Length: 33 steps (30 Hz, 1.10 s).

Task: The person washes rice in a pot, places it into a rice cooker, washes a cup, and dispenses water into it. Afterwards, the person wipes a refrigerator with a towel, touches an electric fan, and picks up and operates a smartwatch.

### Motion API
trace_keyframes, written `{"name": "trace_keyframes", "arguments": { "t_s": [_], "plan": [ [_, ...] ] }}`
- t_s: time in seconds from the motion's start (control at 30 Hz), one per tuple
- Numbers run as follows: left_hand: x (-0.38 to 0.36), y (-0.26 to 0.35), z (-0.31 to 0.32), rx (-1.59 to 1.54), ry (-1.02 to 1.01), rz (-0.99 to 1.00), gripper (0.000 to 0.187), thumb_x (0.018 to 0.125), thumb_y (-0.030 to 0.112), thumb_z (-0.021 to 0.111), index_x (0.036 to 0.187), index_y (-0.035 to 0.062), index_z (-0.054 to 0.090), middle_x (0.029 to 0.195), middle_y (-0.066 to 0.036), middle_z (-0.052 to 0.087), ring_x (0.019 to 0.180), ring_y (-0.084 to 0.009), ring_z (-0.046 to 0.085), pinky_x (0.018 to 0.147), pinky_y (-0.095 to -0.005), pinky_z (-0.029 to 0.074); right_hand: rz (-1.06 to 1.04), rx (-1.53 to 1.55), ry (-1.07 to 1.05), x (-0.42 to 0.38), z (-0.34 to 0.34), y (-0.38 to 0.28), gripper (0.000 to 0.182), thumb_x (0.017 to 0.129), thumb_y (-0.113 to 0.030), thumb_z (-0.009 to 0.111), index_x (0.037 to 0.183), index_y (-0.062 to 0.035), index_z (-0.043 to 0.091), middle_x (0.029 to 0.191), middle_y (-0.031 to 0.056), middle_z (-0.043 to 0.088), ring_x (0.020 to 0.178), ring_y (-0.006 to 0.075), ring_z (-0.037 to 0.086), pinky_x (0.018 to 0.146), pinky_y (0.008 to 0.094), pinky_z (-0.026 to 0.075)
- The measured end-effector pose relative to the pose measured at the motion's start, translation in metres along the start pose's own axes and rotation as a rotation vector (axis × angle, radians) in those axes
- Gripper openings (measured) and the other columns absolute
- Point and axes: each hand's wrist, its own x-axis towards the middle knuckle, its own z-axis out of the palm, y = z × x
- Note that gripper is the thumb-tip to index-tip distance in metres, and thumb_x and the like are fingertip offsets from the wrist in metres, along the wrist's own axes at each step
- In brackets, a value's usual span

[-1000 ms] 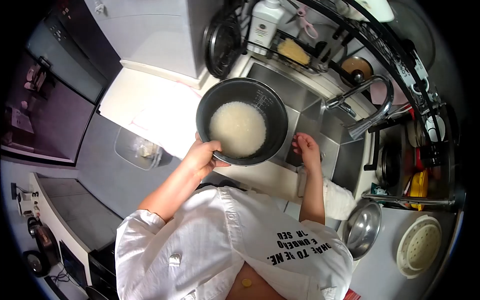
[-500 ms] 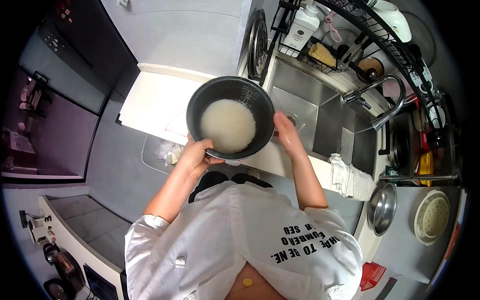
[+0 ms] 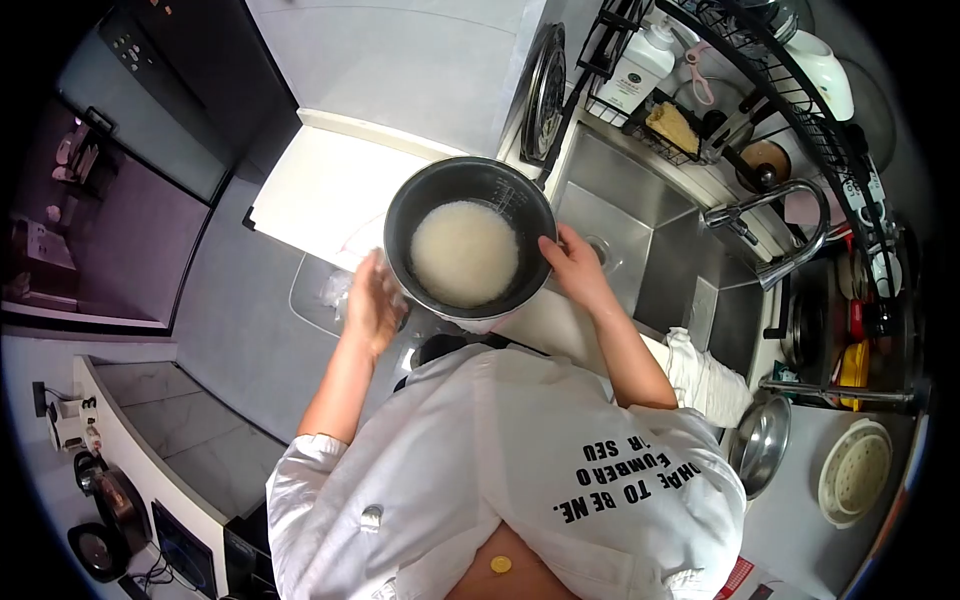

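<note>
A dark rice cooker inner pot point(image 3: 402, 225) is held up in front of my body, with white rice point(image 3: 465, 253) under cloudy water in it. My right hand point(image 3: 577, 268) grips the pot's right rim, thumb on the inner side and the other fingers outside. My left hand point(image 3: 372, 305) is beside the pot's lower left side, apart from it, fingers extended and slightly blurred. Measuring marks show on the pot's inner wall. Whether the pot's base rests on the counter edge is hidden.
A white counter point(image 3: 320, 185) lies at the left and a steel sink point(image 3: 620, 190) with a faucet point(image 3: 800, 235) at the right. A white cloth point(image 3: 705, 380) hangs over the sink's front edge. A dish rack point(image 3: 745, 50) stands behind, a steel bowl point(image 3: 762, 447) at right.
My left hand has let go of the pot's rim and moved slightly left. My right hand has gone from resting against the pot's side to gripping its rim. The view has shifted slightly.
</note>
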Motion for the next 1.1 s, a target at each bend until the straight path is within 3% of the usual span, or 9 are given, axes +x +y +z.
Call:
{"name": "trace_keyframes", "arguments": {
  "t_s": [0.07,0.17,0.27,0.3,0.33,0.4,0.43,0.53,1.1],
  "plan": [
    [0.029,-0.002,-0.02,0.042,0.121,0.494,0.056,0.093,0.047,0.045,0.138,0.0149,0.037,0.14,-0.008,0.039,0.135,-0.0289,0.026,0.1,-0.0468,0.032,0.015,-0.034,-0.008,-0.003,0.001,-0.004,0.034,0.091,-0.025,0.06,0.116,-0.0021,0.056,0.07,-0.0027,0.055,0.062,0.0047,0.046,0.056,0.0219,0.038],
    [0.073,0.006,-0.034,0.242,0.244,0.665,0.055,0.094,0.044,0.042,0.138,0.0105,0.038,0.144,-0.011,0.036,0.134,-0.0275,0.028,0.105,-0.0449,0.025,-0.005,-0.005,-0.005,-0.003,0.003,-0.006,0.036,0.09,-0.026,0.061,0.118,-0.0025,0.056,0.07,-0.0028,0.055,0.062,0.0044,0.046,0.056,0.0219,0.039],
    [0.127,0.006,-0.053,0.62,0.406,0.95,0.036,0.093,0.02,0.046,0.122,-0.0002,0.053,0.122,-0.016,0.056,0.113,-0.0243,0.053,0.098,-0.0334,0.038,-0.03,-0.011,0.014,0.002,0.001,0.009,0.037,0.09,-0.026,0.062,0.118,-0.0027,0.055,0.069,-0.0028,0.055,0.061,0.0043,0.046,0.057,0.0218,0.039],
    [0.137,0.005,-0.055,0.625,0.418,0.913,0.029,0.088,0.01,0.05,0.114,0.0001,0.057,0.112,-0.015,0.062,0.103,-0.0275,0.058,0.092,-0.0362,0.043,-0.037,-0.014,0.013,0.003,0.001,0.009,0.038,0.09,-0.026,0.062,0.118,-0.0028,0.055,0.069,-0.0029,0.055,0.061,0.0043,0.046,0.057,0.0217,0.039],
    [0.143,-0.001,-0.06,0.62,0.414,0.907,0.029,0.088,0.01,0.05,0.114,0.0001,0.057,0.112,-0.015,0.062,0.103,-0.0275,0.058,0.092,-0.0362,0.043,-0.043,-0.018,0.012,0.003,0.001,0.009,0.038,0.09,-0.026,0.062,0.119,-0.0028,0.055,0.069,-0.003,0.055,0.061,0.0043,0.046,0.057,0.0216,0.039],
    [0.126,-0.002,-0.047,1.055,0.627,1.007,0.026,0.083,0.008,0.053,0.107,0.0018,0.06,0.105,-0.015,0.062,0.099,-0.0315,0.058,0.089,-0.0395,0.044,-0.029,-0.063,0.028,-0.001,0.003,0.0,0.038,0.089,-0.026,0.062,0.119,-0.0029,0.055,0.069,-0.0031,0.055,0.061,0.0043,0.045,0.057,0.0216,0.039],
    [0.127,-0.004,-0.044,1.107,0.665,1.133,0.022,0.078,0.005,0.056,0.1,0.0035,0.062,0.1,-0.014,0.062,0.096,-0.0327,0.057,0.086,-0.0411,0.044,-0.023,-0.099,0.044,-0.002,0.004,-0.003,0.038,0.089,-0.026,0.062,0.119,-0.0029,0.055,0.069,-0.0032,0.055,0.061,0.0043,0.045,0.057,0.0215,0.039],
    [0.125,-0.004,-0.042,1.17,0.659,1.169,0.021,0.076,0.004,0.058,0.096,0.0045,0.063,0.099,-0.013,0.062,0.096,-0.0316,0.057,0.086,-0.0406,0.043,-0.026,-0.101,0.054,-0.003,0.005,-0.001,0.038,0.089,-0.025,0.062,0.119,-0.002,0.055,0.071,-0.0031,0.055,0.063,0.0041,0.046,0.059,0.0212,0.04],
    [0.128,0.0,-0.048,1.126,0.604,1.281,0.017,0.072,0.003,0.057,0.087,0.0046,0.063,0.093,-0.011,0.063,0.089,-0.0312,0.058,0.079,-0.0411,0.045,0.126,-0.013,0.118,-0.009,0.022,-0.023,0.036,0.092,-0.02,0.059,0.122,-0.0022,0.052,0.091,-0.0009,0.061,0.082,0.0057,0.053,0.079,0.0208,0.043]
  ]
}}
